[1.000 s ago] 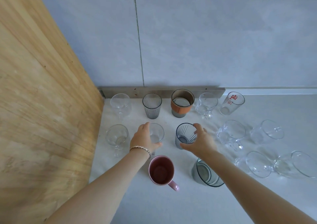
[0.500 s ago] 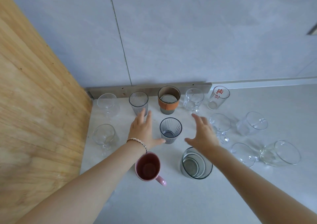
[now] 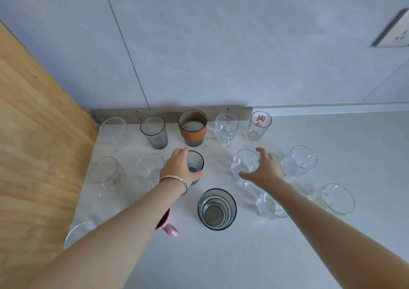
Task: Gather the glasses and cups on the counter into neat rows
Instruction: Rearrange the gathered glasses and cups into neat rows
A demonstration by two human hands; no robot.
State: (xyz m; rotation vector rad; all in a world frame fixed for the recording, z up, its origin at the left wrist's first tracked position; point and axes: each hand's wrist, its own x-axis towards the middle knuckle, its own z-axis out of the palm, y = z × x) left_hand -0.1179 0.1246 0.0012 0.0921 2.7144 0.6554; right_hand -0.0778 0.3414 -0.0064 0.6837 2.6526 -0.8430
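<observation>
Along the wall stands a back row: a clear stemmed glass (image 3: 112,129), a grey ribbed tumbler (image 3: 153,131), a brown cup with an orange sleeve (image 3: 192,127), another clear glass (image 3: 226,127) and a glass with red letters (image 3: 259,125). In front of it, my left hand (image 3: 179,167) wraps the dark-lined glass (image 3: 197,161), thumb in front and fingers behind. My right hand (image 3: 263,169) is spread beside a clear stemmed glass (image 3: 243,162), cupping its right side. Two clear glasses (image 3: 104,171) (image 3: 149,167) stand left of my left hand.
A wide grey-rimmed tumbler (image 3: 217,209) stands nearest me. A pink mug (image 3: 169,229) is half hidden under my left arm. Clear glasses (image 3: 299,160) (image 3: 269,206) (image 3: 336,198) are scattered at the right, some tilted. A wooden panel (image 3: 39,147) borders the left.
My right hand let go of the dark-lined glass and moved right to the clear stemmed glass. My left hand left its clear glass and closed on the lined one.
</observation>
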